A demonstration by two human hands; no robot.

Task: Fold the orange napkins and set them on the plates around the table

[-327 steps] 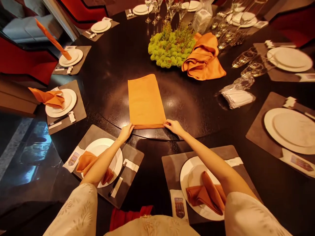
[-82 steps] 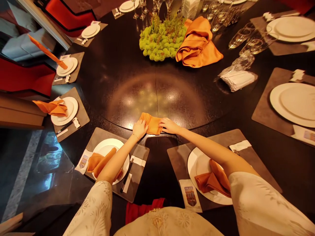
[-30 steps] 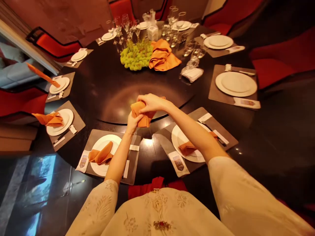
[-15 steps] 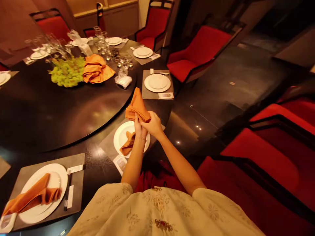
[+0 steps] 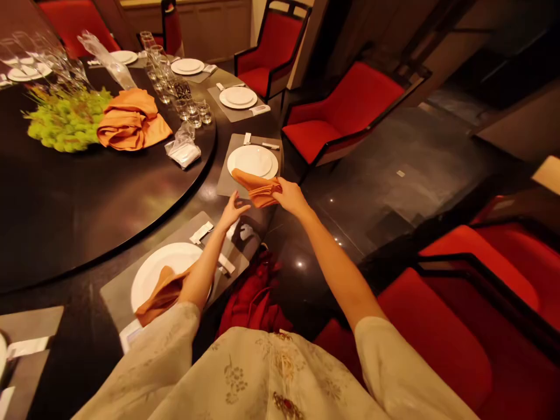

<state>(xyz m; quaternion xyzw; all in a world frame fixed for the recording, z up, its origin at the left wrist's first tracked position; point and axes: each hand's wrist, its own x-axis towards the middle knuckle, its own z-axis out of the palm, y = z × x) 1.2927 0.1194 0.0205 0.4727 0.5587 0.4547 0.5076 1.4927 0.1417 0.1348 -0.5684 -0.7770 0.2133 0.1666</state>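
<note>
Napkin (image 5: pixel 265 194), orange and folded, was pinched in the right hand (image 5: pixel 293 197), overlapping the near edge of a white plate (image 5: pixel 252 158) at the table's right side; whether the two touched could not be told. The left hand (image 5: pixel 231 213) was just left of it, thumb and fingers spread. Nearer and left, a second napkin (image 5: pixel 160 294) lay on another plate (image 5: pixel 143 274). Far left, a heap of orange cloth (image 5: pixel 131 119) sat beside green plants (image 5: pixel 65 119).
</note>
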